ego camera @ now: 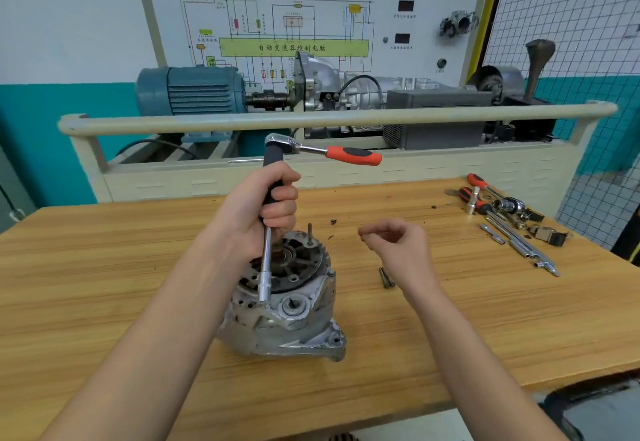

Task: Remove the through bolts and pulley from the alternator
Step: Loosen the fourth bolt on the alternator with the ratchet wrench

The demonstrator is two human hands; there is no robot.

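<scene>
Alternator (287,305) sits on its end near the middle of the bench (104,267), a little toward the near edge, with its open face turned up. A long extension bar (266,267) stands almost upright on the housing rim at the side nearest the person, its lower end seated where a through bolt would be; its long axis runs up and slightly toward the far edge into the ratchet (325,149), whose orange handle sticks out to the right, roughly parallel to the far edge.

Left hand (266,212) has its fingers wrapped around the black sleeve of the bar, directly above the alternator. Right hand (394,239) hovers to the right of the alternator, fingers loosely curled and seemingly holding nothing, though a small part pinched at the fingertips cannot be ruled out. It lies below and nearer than the handle, so it is likely the hand to reach up and swing it.

One through bolt (309,232) stands raised at the far side of the face. Two loose bolts (387,278) lie on the bench just right of the alternator.
</scene>
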